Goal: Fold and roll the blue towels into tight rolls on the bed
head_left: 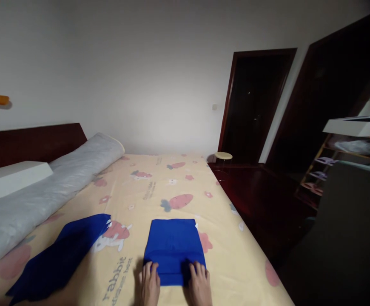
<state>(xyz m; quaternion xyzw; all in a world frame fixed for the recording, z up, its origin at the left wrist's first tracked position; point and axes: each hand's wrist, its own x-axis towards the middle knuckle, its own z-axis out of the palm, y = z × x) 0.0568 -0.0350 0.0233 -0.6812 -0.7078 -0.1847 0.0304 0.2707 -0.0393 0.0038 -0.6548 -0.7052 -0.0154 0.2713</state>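
A blue cloth [174, 240], folded into a rough rectangle, lies flat on the yellow patterned bed sheet [159, 178]. At its near left corner is my left hand [149, 280], fingers curled onto the edge of the cloth. My right hand [200, 281] grips the near right edge the same way. A folded band runs across the near part of the cloth between both hands. Further left, a second blue cloth [60, 255] lies loosely spread at a slant, touched by neither hand.
A grey rolled bedding piece [60, 182] and a white box [19, 176] lie by the dark headboard [28, 142]. Beyond the bed's right edge are a round stool [223, 156], a dark door [258, 106] and a rack [312, 178] with slippers.
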